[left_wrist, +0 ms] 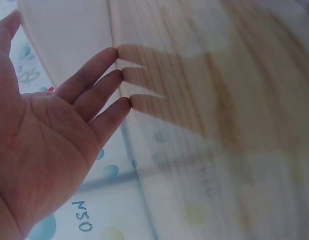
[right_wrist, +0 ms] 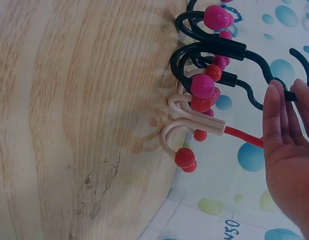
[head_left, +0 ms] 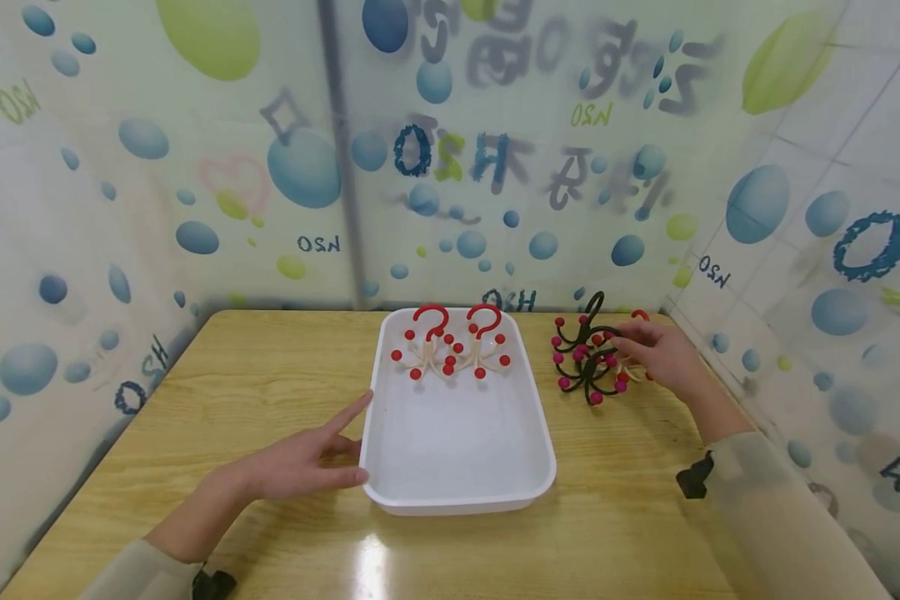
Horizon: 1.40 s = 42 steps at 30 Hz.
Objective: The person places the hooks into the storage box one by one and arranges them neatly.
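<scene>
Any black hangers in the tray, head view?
No, the tray holds two red-topped hangers, while the black hangers are outside it, at the right hand.

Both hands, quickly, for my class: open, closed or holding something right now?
Left hand: open, fingertips touching the side of the white tray.
Right hand: closed, pinching the hook of a black hanger with pink balls.
</scene>
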{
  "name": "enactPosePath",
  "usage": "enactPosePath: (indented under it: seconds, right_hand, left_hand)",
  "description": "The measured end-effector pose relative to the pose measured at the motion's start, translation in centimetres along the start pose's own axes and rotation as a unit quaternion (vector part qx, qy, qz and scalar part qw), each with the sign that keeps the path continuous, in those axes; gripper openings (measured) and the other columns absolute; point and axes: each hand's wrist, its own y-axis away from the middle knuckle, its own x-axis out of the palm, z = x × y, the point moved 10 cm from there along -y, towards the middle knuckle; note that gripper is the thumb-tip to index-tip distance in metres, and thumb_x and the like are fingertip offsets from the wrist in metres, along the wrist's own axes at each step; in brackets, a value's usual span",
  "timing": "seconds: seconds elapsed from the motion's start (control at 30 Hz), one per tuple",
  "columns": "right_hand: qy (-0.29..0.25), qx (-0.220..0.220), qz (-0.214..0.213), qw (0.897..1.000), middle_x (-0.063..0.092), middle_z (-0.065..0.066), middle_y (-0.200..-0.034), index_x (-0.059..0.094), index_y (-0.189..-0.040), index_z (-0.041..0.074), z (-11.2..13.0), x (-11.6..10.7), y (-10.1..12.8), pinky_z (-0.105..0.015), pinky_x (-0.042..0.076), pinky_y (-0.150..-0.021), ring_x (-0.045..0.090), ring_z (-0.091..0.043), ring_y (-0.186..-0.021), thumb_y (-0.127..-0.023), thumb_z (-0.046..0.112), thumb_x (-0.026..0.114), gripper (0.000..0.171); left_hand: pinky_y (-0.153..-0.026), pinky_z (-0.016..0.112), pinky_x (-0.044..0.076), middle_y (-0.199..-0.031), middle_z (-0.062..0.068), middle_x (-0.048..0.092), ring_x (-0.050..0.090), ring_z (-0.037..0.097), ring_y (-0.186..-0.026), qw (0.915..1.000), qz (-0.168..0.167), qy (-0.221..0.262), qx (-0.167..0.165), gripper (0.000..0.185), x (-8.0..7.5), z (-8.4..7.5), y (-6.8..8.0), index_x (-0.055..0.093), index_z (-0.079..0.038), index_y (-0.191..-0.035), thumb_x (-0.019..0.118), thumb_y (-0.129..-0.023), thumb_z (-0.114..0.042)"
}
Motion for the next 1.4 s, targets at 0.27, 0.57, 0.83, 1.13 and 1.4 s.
enactPosePath:
  seconds: [0.27,0.57,0.83,1.13,1.4]
  right_hand:
    - [0.018,-0.004,-0.015,1.000,0.078,-0.023,-0.125,0.067,-0.144,0.003,0.2,-0.1,0.1,-0.024,0.058,-0.075,0.078,-0.037,-0.113,-0.114,0.039,0.063,0.047]
    - [0.020,-0.010,-0.029,0.999,0.081,-0.009,-0.113,0.069,-0.142,0.003,1.2,-0.9,0.8,-0.031,0.060,-0.072,0.079,-0.020,-0.102,-0.111,0.043,0.066,0.051]
    - [0.027,-0.028,-0.027,0.999,0.081,-0.010,-0.113,0.070,-0.139,0.004,2.2,-1.1,1.5,-0.033,0.056,-0.065,0.074,-0.003,-0.091,-0.111,0.041,0.067,0.047]
    - [0.028,-0.052,-0.023,0.998,0.081,-0.016,-0.118,0.071,-0.139,0.005,4.8,-1.3,3.1,-0.024,0.059,-0.072,0.075,-0.001,-0.091,-0.111,0.040,0.067,0.045]
    - [0.028,-0.069,-0.029,0.997,0.083,-0.008,-0.107,0.073,-0.136,0.009,8.3,-0.9,4.3,-0.028,0.057,-0.064,0.076,-0.002,-0.088,-0.110,0.043,0.068,0.043]
  left_hand:
    - [-0.118,0.071,0.045,-0.151,0.016,0.068,0.065,0.038,-0.141,1.0000,-0.002,-0.001,-0.002,0.104,0.1,0.0,0.1,-0.001,-0.035,-0.178,0.073,-0.106,-0.047]
    - [-0.118,0.071,0.046,-0.149,0.014,0.070,0.066,0.037,-0.141,1.0000,-0.004,-0.006,-0.004,0.104,0.1,0.1,0.2,-0.001,-0.035,-0.178,0.072,-0.106,-0.047]
    - [-0.118,0.070,0.046,-0.150,0.014,0.070,0.066,0.037,-0.140,1.0000,-0.003,-0.004,0.000,0.103,0.1,0.1,0.2,-0.001,-0.034,-0.178,0.072,-0.106,-0.047]
    - [-0.120,0.072,0.043,-0.150,0.013,0.070,0.064,0.038,-0.142,0.9999,-0.002,-0.001,-0.016,0.104,0.0,0.2,0.1,0.000,-0.037,-0.178,0.073,-0.105,-0.050]
    - [-0.121,0.072,0.042,-0.152,0.014,0.068,0.064,0.038,-0.143,0.9999,-0.003,-0.001,-0.012,0.104,-0.1,0.1,0.1,0.000,-0.037,-0.178,0.073,-0.105,-0.050]
